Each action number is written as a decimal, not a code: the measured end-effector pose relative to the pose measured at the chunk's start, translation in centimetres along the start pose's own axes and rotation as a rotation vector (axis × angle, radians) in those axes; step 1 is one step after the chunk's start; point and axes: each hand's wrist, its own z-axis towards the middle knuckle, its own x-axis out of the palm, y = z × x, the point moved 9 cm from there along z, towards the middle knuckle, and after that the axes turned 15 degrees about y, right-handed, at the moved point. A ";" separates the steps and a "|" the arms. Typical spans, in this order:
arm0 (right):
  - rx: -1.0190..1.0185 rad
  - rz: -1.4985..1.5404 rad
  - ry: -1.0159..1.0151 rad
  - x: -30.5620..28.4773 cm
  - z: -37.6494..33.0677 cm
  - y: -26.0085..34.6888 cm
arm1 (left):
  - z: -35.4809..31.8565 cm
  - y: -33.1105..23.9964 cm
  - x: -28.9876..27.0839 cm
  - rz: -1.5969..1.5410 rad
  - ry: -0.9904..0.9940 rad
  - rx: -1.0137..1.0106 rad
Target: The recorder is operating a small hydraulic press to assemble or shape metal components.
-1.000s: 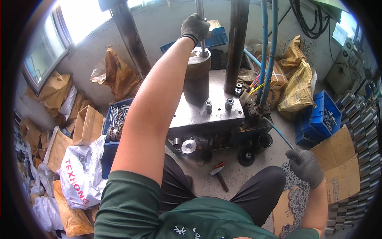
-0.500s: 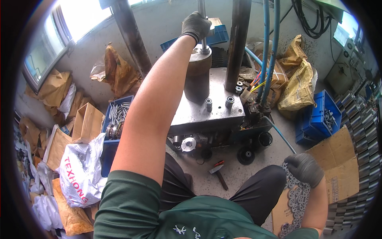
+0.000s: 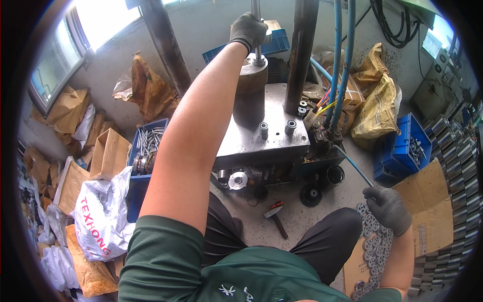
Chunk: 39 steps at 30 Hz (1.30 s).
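Note:
My left hand [image 3: 248,30], in a grey glove, is closed round an upright bright steel rod [image 3: 255,8]. The rod stands on a thick dark metal cylinder [image 3: 251,83], which rests on the steel bed [image 3: 282,143] of a press. My gloved right hand [image 3: 388,210] is closed on the end of a thin lever [image 3: 356,169] low at the right; its fingers hide the tip. Below that hand, many small grey metal rings [image 3: 375,251] lie on cardboard. Two small bearings [image 3: 264,131] [image 3: 290,127] stand on the bed.
Dark press columns [image 3: 302,55] and blue hoses [image 3: 347,60] rise behind the bed. A hammer [image 3: 275,219] lies on the floor between my legs. Blue crates [image 3: 405,148] with metal parts stand at the right, and another bin [image 3: 146,143] of rods at the left. Stacked metal parts [image 3: 453,221] line the right edge.
My right hand and the lever's end have moved slightly up and away from me, uncovering more of the rings. My left hand has stayed on the rod.

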 end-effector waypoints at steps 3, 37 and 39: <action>-0.065 -0.010 -0.092 -0.5 -0.3 0.7 | 0.4 -1.5 0.9 0.319 0.080 0.103; -0.014 -0.482 -0.782 -16.8 11.5 2.5 | -19.6 -0.1 3.6 -1.408 -0.204 0.521; -0.031 -0.451 -0.818 -15.7 10.0 2.4 | -25.0 0.4 3.2 -0.895 -0.421 0.430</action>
